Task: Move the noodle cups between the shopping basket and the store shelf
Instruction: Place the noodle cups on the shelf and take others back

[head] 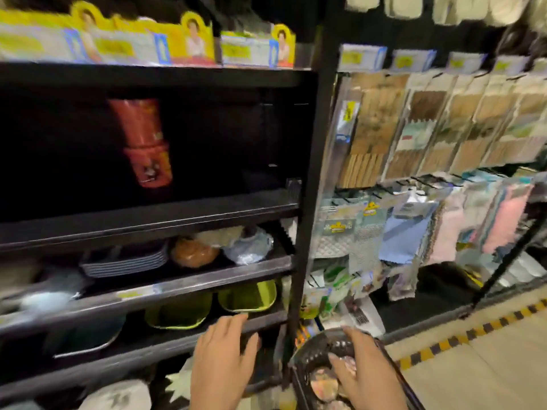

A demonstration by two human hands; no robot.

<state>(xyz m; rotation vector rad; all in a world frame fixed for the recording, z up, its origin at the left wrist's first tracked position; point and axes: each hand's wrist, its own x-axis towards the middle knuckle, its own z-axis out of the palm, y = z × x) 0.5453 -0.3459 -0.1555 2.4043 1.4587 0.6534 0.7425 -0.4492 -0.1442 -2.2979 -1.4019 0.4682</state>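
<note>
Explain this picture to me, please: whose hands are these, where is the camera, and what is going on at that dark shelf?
No machine here: a person wears a camera on the head, looking forward and down, so you see their own two hands. The left hand hovers open in front of the black store shelf and holds nothing. The right hand reaches into the dark shopping basket, fingers on the round lids of the noodle cups inside; whether it grips one is unclear. On the shelf, two red noodle cups stand stacked. Lower levels hold trays, bowls and green tubs. The picture is blurred.
</note>
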